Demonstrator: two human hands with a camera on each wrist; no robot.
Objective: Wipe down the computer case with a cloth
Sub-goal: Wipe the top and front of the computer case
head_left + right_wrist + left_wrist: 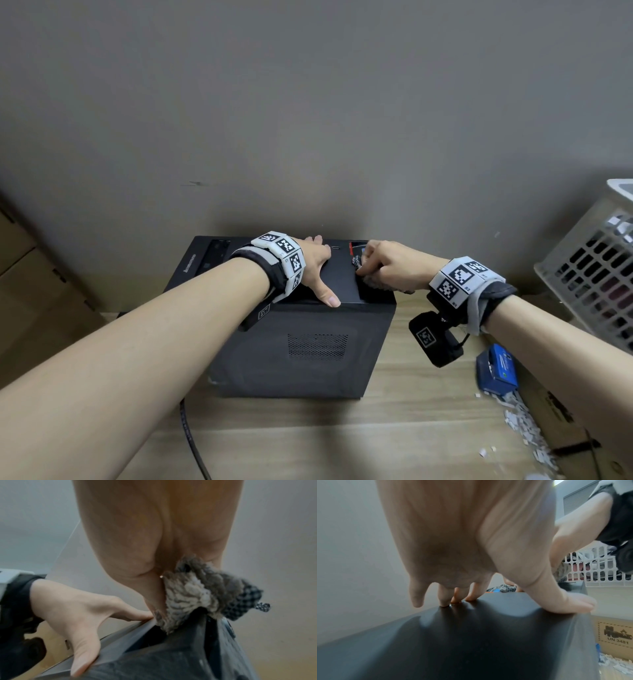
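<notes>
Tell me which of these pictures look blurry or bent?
Head view: sharp, but its edges bend. Left wrist view: left hand soft, with sheen on the case. Right wrist view: blurriest, smearing the cloth and right hand.

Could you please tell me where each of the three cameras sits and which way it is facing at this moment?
Head: worn on the head, looking forward and down at the computer case by the wall; both forearms, left hand and right hand show.
Left wrist: under the left wrist, looking along the palm at fingers pressed on the case top.
Right wrist: under the right wrist, looking along the palm at the cloth it grips; the left hand also shows.
Shared: all three see the case; both wrist views catch the cloth.
</notes>
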